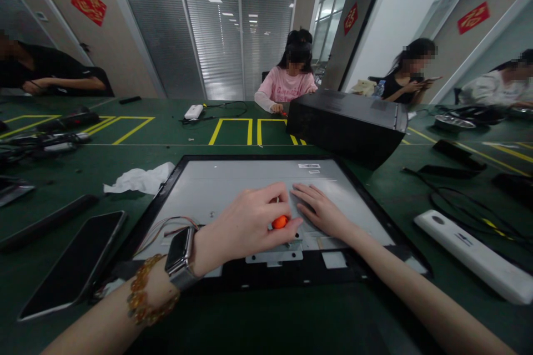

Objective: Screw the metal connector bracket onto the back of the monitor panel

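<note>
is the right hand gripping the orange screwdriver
No, the left hand grips the orange screwdriver, while the right hand lies flat on the grey metal panel.

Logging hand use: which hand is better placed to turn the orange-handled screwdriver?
Left, likely: the left hand grips the screwdriver on the metal panel; the right hand lies flat beside it.

Behind the left grip (245,222), the wrist wears a watch (180,255) with a dark rectangular face, a silver-grey case and a grey band. Just nearer along the same forearm sits a bracelet (145,297) of round, glossy amber beads strung in a single row. Both forearms are bare right down to the near edge of the view. The right grip (322,212) has slim fingers with short, plain nails, and its wrist is bare.
</note>
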Demonstrator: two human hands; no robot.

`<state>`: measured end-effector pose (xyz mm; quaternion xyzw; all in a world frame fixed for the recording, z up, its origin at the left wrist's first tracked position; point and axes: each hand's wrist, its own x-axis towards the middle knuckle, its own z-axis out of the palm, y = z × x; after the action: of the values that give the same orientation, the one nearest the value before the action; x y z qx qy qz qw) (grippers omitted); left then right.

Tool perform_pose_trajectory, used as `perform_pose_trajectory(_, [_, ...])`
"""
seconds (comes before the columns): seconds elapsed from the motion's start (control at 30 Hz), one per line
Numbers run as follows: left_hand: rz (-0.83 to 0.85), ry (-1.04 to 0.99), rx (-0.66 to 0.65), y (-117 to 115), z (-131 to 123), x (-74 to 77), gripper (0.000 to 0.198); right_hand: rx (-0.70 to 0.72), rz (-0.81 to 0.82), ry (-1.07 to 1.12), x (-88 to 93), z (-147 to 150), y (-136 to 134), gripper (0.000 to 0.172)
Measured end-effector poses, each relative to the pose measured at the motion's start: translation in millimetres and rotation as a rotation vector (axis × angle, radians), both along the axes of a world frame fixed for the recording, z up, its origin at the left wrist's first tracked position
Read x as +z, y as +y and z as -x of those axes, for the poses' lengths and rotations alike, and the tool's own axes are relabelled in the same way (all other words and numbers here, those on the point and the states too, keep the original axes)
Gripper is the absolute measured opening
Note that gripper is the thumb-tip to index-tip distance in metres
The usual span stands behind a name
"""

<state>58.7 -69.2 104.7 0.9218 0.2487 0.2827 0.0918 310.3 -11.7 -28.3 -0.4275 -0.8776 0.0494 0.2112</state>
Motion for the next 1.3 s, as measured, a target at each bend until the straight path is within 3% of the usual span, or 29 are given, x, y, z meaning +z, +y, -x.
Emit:
perform_pose_trajectory(0.13, [0.141, -0.036, -0.073, 1.7, -1.8, -0.5, 0.025, -0.006, -0.010, -0.001, 1.4, 1.0, -0.8, 0.042])
perform_pose_trajectory(0.33, [0.156, 0.046, -0.123, 4.3, 0.2, 1.6, 0.027, -0.003, -0.004, -0.029, 1.5, 0.9, -0.1, 0.042])
perform_pose_trajectory(0.5, [0.201, 0.122, -0.126, 1.7, 3.7, 7.5, 0.007, -0.008, -0.009, -0.032, -0.4, 0.8, 0.7, 0.042])
perform_pose_trajectory(0.83, [0.237, 0.225, -0.003, 4.3, 10.7, 14.0, 0.016, -0.008, 0.048, -0.090, 9.1, 2.0, -3.7, 0.045])
perform_pose_trajectory(1.3, [0.169, 0.255, 0.018, 8.6, 12.9, 14.0, 0.004, -0.037, 0.061, -0.128, 7.6, 2.7, -4.1, 0.047])
